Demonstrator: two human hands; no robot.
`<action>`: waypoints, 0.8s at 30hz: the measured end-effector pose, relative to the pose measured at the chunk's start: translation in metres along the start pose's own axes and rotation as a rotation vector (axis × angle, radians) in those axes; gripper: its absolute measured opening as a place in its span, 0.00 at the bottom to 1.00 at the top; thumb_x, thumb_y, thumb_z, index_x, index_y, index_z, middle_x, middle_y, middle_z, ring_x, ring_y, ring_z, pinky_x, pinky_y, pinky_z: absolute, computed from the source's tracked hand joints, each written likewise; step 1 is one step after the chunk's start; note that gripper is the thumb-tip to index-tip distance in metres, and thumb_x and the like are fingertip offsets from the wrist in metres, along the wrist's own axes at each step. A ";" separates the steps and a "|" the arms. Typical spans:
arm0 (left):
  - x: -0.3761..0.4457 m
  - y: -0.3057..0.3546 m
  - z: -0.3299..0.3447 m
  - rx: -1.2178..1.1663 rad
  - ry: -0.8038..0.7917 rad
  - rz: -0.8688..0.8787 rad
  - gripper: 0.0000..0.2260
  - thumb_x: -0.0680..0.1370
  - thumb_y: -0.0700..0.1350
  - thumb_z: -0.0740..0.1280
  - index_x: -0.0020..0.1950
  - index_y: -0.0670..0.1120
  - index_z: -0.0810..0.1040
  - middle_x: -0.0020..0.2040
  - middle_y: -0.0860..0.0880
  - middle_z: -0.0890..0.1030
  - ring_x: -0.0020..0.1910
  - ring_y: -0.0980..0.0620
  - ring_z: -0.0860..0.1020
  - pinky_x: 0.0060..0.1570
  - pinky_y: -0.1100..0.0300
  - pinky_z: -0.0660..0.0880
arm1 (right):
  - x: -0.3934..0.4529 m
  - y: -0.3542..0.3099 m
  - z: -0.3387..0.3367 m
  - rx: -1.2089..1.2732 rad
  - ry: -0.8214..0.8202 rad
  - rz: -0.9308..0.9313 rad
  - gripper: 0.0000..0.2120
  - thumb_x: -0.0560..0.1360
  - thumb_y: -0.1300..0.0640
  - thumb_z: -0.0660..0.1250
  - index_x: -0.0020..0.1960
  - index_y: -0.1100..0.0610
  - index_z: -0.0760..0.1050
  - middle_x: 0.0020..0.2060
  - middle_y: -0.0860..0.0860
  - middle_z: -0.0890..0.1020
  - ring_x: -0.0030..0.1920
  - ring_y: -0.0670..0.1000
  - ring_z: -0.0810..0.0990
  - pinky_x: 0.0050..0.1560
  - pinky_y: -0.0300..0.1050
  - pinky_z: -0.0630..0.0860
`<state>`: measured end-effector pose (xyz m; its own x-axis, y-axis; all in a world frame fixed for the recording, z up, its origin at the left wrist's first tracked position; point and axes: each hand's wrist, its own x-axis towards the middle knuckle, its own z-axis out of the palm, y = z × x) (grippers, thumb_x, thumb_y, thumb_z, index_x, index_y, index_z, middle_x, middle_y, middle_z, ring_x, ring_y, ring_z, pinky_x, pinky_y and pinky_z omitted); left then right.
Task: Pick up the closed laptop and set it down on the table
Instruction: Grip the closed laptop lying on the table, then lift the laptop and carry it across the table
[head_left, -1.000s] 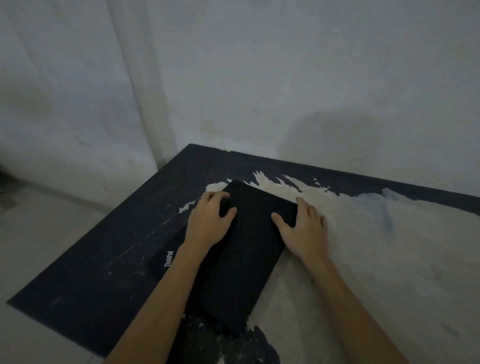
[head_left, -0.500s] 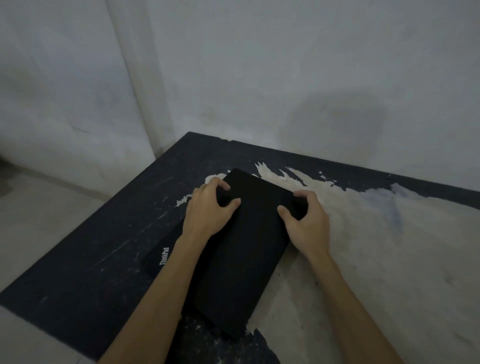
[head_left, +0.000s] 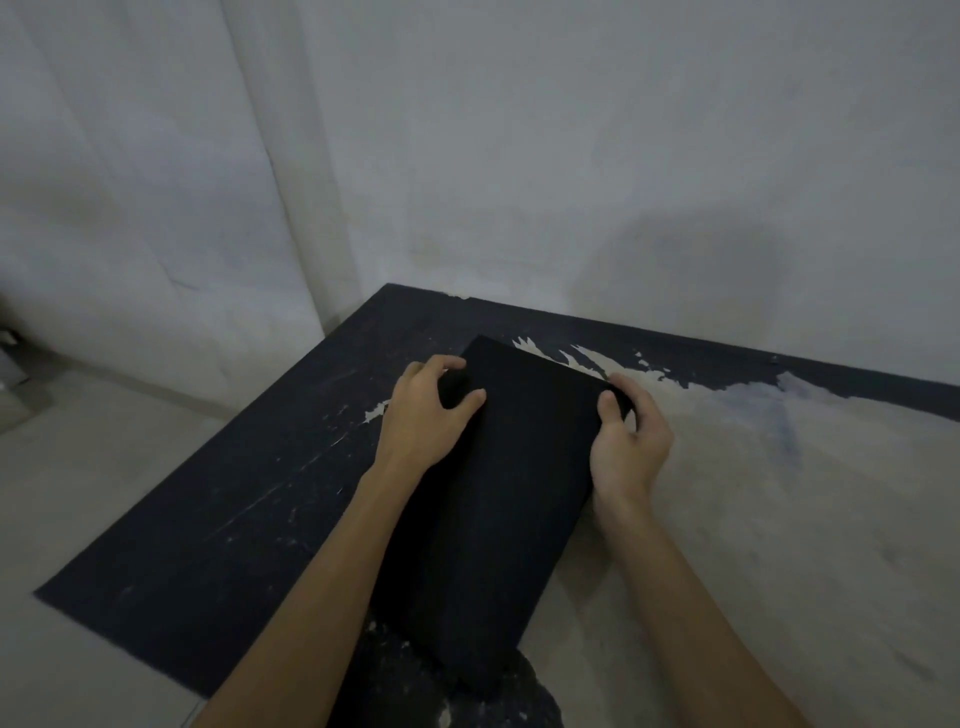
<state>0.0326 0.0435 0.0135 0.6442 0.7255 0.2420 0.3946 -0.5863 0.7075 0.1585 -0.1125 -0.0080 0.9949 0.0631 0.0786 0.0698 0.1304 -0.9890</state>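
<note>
A closed black laptop (head_left: 498, 499) is in the middle of the view over a worn black table (head_left: 249, 499), its long side running away from me. My left hand (head_left: 423, 421) grips its far left edge, fingers curled over the rim and thumb on the lid. My right hand (head_left: 628, 441) grips the far right corner, fingers wrapped under the edge. The far end looks raised off the table. My left forearm hides the laptop's left side.
The tabletop has a large pale patch (head_left: 753, 493) where the black surface has peeled. Grey walls (head_left: 571, 156) close off the back and left, meeting at a corner (head_left: 291, 182). The table's left edge drops to a light floor (head_left: 78, 493).
Both hands went from lying flat on the lid to curling around the far edges. The laptop's far end has tilted up, and its logo corner is now hidden behind my left forearm.
</note>
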 end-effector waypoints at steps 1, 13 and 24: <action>-0.001 0.001 -0.002 -0.010 -0.007 -0.004 0.21 0.77 0.55 0.73 0.68 0.52 0.77 0.65 0.48 0.77 0.64 0.49 0.76 0.64 0.49 0.75 | 0.003 -0.003 -0.002 0.016 0.000 0.003 0.13 0.79 0.64 0.67 0.60 0.56 0.83 0.58 0.48 0.84 0.62 0.46 0.80 0.68 0.47 0.75; 0.001 0.050 -0.001 -0.097 -0.131 0.105 0.21 0.80 0.52 0.70 0.71 0.49 0.74 0.69 0.48 0.77 0.70 0.49 0.74 0.64 0.58 0.69 | 0.031 -0.061 -0.053 0.147 -0.160 -0.014 0.08 0.77 0.66 0.69 0.51 0.57 0.85 0.45 0.52 0.86 0.48 0.51 0.84 0.52 0.46 0.82; 0.010 0.155 0.010 0.121 -0.240 0.364 0.29 0.83 0.65 0.56 0.29 0.46 0.69 0.27 0.50 0.73 0.29 0.50 0.74 0.33 0.55 0.66 | 0.046 -0.124 -0.107 0.112 -0.403 -0.138 0.06 0.77 0.67 0.68 0.50 0.61 0.83 0.45 0.55 0.86 0.47 0.51 0.84 0.51 0.45 0.81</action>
<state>0.1068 -0.0433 0.1188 0.8834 0.3682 0.2897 0.1785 -0.8362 0.5186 0.2033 -0.2315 0.1045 0.8673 0.4158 0.2736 0.1697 0.2698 -0.9478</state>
